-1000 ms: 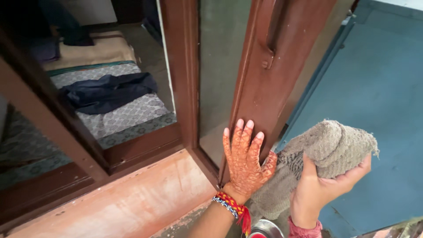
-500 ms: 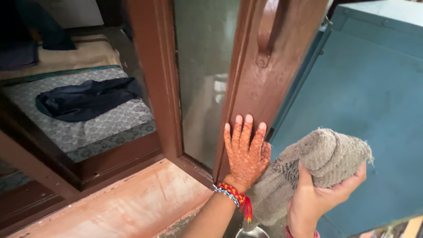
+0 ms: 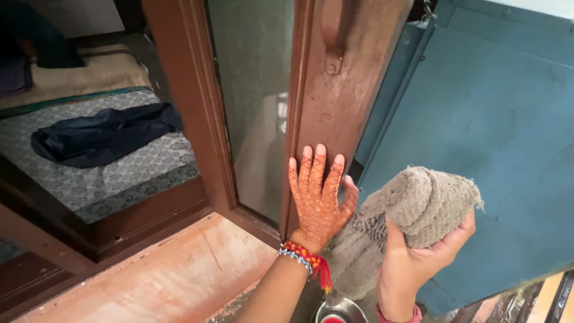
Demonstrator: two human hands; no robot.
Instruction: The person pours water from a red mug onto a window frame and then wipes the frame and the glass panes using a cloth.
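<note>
Left hand [image 3: 318, 197] stays flat, fingers together, on the brown door frame [image 3: 335, 101] | right hand [image 3: 412, 263] still grips bunched grey cloth [image 3: 418, 203] (view shifted slightly)

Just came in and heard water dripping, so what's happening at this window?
A person stands at a brown window frame. The left hand lies flat against the frame's lower part, fingers spread. The right hand grips a bunched grey cloth beside it, in front of a blue panel. A steel vessel sits just below the hands.
</note>
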